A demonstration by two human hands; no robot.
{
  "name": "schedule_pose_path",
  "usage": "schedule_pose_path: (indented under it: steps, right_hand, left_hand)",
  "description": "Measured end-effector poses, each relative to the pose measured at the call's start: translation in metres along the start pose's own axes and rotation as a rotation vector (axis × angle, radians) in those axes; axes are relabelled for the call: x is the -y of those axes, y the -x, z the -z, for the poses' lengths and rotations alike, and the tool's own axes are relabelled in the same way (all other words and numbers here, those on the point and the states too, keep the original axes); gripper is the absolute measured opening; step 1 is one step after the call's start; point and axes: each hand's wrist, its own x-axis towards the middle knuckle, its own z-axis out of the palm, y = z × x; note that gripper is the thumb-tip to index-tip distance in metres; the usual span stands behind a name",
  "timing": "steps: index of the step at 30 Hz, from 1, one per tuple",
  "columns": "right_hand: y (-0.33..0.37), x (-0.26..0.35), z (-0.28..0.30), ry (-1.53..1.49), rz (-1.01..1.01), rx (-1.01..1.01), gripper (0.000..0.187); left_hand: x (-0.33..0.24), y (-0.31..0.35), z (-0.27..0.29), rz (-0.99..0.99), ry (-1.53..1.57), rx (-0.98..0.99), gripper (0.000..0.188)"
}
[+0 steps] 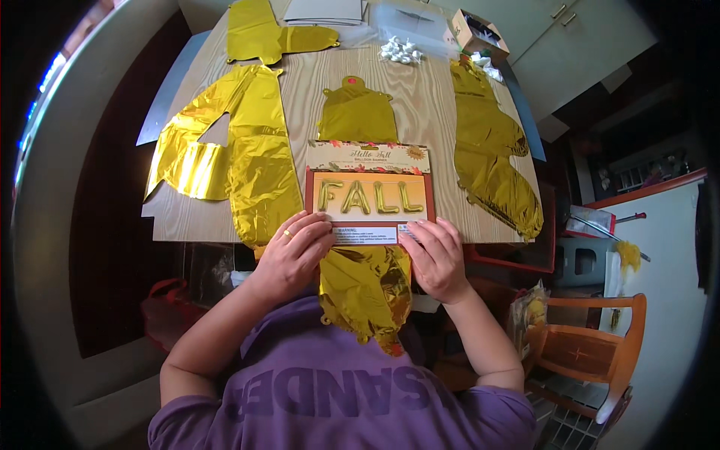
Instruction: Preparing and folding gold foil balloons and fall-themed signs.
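Note:
A flat balloon package (371, 156) with an orange picture panel of gold letter balloons sits upright to me at the table's front edge. My left hand (296, 247) grips its lower left corner, fingers on top. At the lower right corner, my right hand (436, 259) holds it the same way. Beneath the package lies a flat gold foil balloon (360, 112), whose near end hangs over the edge toward my purple shirt; its middle is hidden. A larger foil balloon (259, 172) with an opening in it lies to the left, and a wavy-edged one (491, 142) to the right.
Another gold foil balloon (255, 34) lies at the far left of the wooden table (420, 105). Toward the back are a pile of small white pieces (401, 50), grey sheets (324, 9), clear plastic and an open cardboard box (480, 34). A wooden chair (585, 349) stands at right.

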Motion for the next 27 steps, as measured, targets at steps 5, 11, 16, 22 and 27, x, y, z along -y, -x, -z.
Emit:
schedule_pose_path:
  steps: [5,11,16,22,27]
  right_hand:
    - [0.001,0.003,0.0,-0.008,-0.009,-0.006,0.025]
    - [0.003,0.005,-0.002,0.029,-0.005,-0.025,0.025]
    - [0.002,0.008,0.0,0.014,-0.027,-0.012,0.027]
    - [0.002,0.012,0.0,-0.001,-0.044,-0.021,0.027]
    - [-0.003,0.007,-0.002,-0.107,-0.098,-0.079,0.023]
  left_hand:
    - [0.001,0.002,-0.002,0.013,0.029,-0.003,0.033]
    - [0.002,0.003,-0.003,0.04,0.06,-0.012,0.032]
    - [-0.003,0.003,-0.003,0.066,-0.011,-0.024,0.03]
    - [0.003,0.007,-0.004,0.062,0.014,0.025,0.026]
    - [0.004,0.004,0.0,0.06,0.017,0.011,0.028]
